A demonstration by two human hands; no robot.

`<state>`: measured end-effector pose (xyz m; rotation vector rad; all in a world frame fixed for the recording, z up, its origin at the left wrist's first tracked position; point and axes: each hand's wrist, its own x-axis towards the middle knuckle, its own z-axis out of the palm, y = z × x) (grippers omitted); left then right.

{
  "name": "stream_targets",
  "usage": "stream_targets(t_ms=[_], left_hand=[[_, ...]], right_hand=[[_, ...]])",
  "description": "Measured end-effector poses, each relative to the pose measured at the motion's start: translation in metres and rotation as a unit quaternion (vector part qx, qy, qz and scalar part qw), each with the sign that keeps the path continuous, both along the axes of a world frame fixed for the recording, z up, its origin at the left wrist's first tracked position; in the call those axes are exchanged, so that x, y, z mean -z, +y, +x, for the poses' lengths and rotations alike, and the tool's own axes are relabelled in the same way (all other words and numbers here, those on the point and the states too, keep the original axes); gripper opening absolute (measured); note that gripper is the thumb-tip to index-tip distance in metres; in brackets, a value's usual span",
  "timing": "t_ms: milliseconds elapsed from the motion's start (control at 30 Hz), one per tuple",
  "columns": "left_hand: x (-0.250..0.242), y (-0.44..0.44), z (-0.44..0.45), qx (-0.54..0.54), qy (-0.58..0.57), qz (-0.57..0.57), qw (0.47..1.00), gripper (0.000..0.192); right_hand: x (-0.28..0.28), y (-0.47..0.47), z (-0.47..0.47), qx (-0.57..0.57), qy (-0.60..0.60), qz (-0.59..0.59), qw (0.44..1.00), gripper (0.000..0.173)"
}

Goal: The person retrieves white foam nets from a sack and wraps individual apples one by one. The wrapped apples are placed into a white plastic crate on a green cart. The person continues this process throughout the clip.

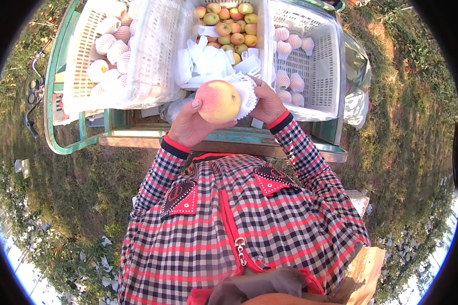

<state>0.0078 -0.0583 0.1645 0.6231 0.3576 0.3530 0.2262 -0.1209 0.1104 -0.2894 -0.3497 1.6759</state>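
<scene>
A large yellow and red apple (216, 101) rests in my left hand (192, 124), thumb on its near left side and fingers beneath. My right hand (269, 100) grips a white foam net sleeve (248, 95), whose scalloped rim touches the apple's right side. Most of the apple is outside the sleeve. Just beyond my hands, a stack of flat white foam sleeves (208, 61) lies at the near end of the middle crate. Bare yellow and red apples (229, 28) fill that crate's far part.
The left plastic crate (156, 53) holds several sleeved apples (116, 49). In the right crate (324, 65) are more sleeved apples (283, 49). All stand on a green metal cart (66, 146) with a wooden front edge (213, 146). A plastic bag (357, 103) hangs on the right; handlebars (34, 91) show left.
</scene>
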Motion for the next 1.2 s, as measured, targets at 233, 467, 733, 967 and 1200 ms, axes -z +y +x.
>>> stream_targets(t_ms=[233, 467, 733, 967, 1200], left_hand=[[-0.009, 0.005, 0.010, -0.159, 0.183, 0.248, 0.938, 0.075], [0.004, 0.004, 0.029, -0.372, 0.276, 0.502, 0.730, 0.074], [0.013, 0.030, 0.015, -0.303, 0.032, 0.118, 0.945, 0.048], [0.005, 0.033, 0.012, -0.145, 0.214, 0.178, 0.950, 0.062], [-0.017, 0.040, 0.026, -0.380, 0.271, 0.692, 0.551, 0.015]], right_hand=[[-0.038, -0.001, -0.014, 0.284, -0.369, -0.006, 0.885, 0.016], [-0.053, 0.010, -0.052, 0.476, -0.673, 0.214, 0.523, 0.024], [-0.042, 0.032, -0.021, 0.317, -0.575, 0.280, 0.701, 0.048], [-0.003, 0.042, -0.049, 0.248, -0.376, 0.128, 0.884, 0.090], [-0.008, 0.041, -0.038, 0.111, -0.195, 0.008, 0.975, 0.073]])
